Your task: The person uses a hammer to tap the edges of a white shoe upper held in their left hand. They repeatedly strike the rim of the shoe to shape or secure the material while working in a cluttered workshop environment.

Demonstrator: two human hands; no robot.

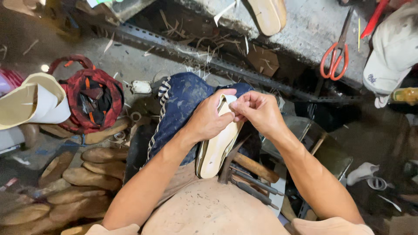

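- Head view looks straight down on a person seated at work, both bare forearms reaching over the lap.
- Left hand (212, 116) wraps over the upper end of a pale shoe sole (216, 146), fingers curled down across it and thumb tucked beside its edge, clamping it in place.
- Right hand (257, 111) meets it at the sole's tip, fingers bunched tight together, pinching a small white strip (231, 99) at that tip; how much of the strip they grip I cannot tell.
- That sole lies lengthwise along the lap, resting on a dark blue cloth (180, 102) draped over the knee.
- Just below the sole, a hammer (248, 164) with a wooden handle lies against the thigh, metal tools beside it.
- Off to the left on the floor: a red bag (93, 93), a rolled cream sheet (35, 100), and a heap of wooden shoe lasts (78, 178).
- Up on the bench, orange-handled scissors (335, 58) lie well apart from the hands.
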